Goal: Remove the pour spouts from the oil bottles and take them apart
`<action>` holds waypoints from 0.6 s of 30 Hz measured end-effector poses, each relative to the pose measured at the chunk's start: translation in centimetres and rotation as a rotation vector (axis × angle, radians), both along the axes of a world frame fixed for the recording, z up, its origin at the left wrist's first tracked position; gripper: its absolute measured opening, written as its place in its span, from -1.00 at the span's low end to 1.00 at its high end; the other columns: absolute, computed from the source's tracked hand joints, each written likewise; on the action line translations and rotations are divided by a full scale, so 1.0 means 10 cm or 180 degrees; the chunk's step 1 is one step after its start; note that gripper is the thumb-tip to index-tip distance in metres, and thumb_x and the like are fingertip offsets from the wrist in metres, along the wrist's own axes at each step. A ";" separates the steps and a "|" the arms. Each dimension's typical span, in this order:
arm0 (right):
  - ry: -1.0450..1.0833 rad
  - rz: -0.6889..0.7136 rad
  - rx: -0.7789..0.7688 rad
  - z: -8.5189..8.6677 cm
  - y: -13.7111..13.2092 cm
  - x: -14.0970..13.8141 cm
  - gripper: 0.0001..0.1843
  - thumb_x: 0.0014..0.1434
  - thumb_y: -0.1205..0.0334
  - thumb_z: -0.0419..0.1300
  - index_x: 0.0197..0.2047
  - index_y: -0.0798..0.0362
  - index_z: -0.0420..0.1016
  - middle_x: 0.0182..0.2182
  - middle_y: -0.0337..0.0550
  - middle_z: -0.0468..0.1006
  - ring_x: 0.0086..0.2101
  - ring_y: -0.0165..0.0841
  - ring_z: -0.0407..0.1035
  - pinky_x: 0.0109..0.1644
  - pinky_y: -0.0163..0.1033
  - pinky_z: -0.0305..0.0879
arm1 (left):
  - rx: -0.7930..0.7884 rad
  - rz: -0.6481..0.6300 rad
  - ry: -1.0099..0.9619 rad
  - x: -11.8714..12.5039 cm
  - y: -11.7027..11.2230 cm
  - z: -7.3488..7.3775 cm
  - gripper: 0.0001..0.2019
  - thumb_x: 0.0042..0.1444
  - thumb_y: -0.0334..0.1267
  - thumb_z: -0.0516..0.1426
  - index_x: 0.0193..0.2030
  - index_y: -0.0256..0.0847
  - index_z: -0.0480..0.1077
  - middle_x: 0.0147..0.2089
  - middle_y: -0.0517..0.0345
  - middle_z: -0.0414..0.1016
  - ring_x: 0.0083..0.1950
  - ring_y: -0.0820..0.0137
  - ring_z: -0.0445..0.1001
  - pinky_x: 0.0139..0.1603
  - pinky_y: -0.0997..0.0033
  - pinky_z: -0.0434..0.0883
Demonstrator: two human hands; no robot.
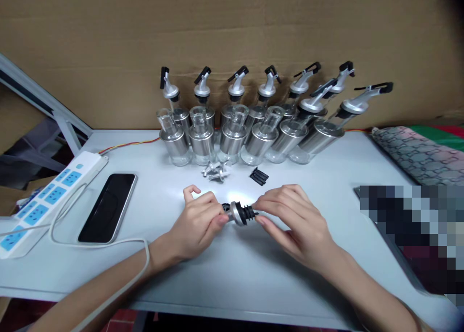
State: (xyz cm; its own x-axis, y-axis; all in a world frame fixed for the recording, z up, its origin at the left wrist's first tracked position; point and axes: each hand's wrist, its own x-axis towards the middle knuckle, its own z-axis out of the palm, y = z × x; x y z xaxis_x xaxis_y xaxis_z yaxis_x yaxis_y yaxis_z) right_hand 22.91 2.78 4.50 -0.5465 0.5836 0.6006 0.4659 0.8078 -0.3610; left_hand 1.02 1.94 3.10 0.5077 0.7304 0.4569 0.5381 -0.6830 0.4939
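Note:
Low over the table, my left hand (197,224) is closed on a bottle pourer (238,213), gripping its spout end. The pourer lies sideways, with a silver collar and a ribbed black stopper pointing right. Thumb and fingertips of my right hand (302,225) pinch a small black piece (256,214) at the stopper's narrow end. Part of the spout is hidden by my left fingers. Just beyond my hands lie several silver pourer parts (216,170) in a small pile, and beside them several short black pieces (258,176).
Several glass and steel bottles (234,141) stand in two rows by the cardboard wall (232,32); the back ones carry pourers. On the left are a phone (108,208), a power strip (54,196) and a white cable (147,254). A pixelated dark object (409,240) lies right.

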 end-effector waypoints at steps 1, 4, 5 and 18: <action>-0.0019 0.0036 -0.0074 -0.01 0.00 0.00 -0.90 0.26 0.31 0.12 -0.14 0.11 0.36 -0.35 -0.09 0.53 -0.30 -0.32 0.36 -0.19 -0.15 0.19 | 0.0039 -0.0015 0.0005 0.00 0.00 0.00 -0.50 0.41 -0.16 -0.30 -0.49 -0.23 0.20 -0.54 0.28 0.33 -0.42 0.46 0.27 -0.12 0.26 -0.01; -0.0102 0.0127 -0.0292 -0.01 -0.02 -0.01 -0.80 0.31 0.16 0.06 -0.15 0.12 0.37 -0.34 -0.08 0.52 -0.28 -0.30 0.35 -0.17 -0.14 0.19 | 0.0132 -0.0075 0.0050 0.00 -0.01 0.00 -0.54 0.40 -0.14 -0.25 -0.45 -0.24 0.25 -0.51 0.27 0.39 -0.39 0.46 0.31 -0.11 0.25 -0.01; -0.0104 0.0143 -0.0351 -0.01 -0.02 -0.02 -0.79 0.32 0.15 0.04 -0.17 0.11 0.37 -0.36 -0.10 0.51 -0.29 -0.30 0.34 -0.17 -0.14 0.19 | 0.0152 -0.0083 0.0054 0.00 -0.01 0.01 -0.55 0.40 -0.14 -0.23 -0.43 -0.24 0.25 -0.50 0.26 0.40 -0.38 0.45 0.32 -0.10 0.25 -0.01; 0.0478 0.0037 -0.1380 -0.04 -0.09 -0.03 -0.92 0.28 0.25 0.11 -0.14 0.01 0.36 -0.37 -0.23 0.55 -0.42 -0.46 0.43 -0.41 -0.40 0.33 | 0.0284 0.0070 0.0007 -0.02 0.02 -0.06 -0.58 0.38 -0.05 -0.18 -0.35 -0.22 0.31 -0.46 0.27 0.46 -0.37 0.45 0.37 -0.09 0.24 -0.03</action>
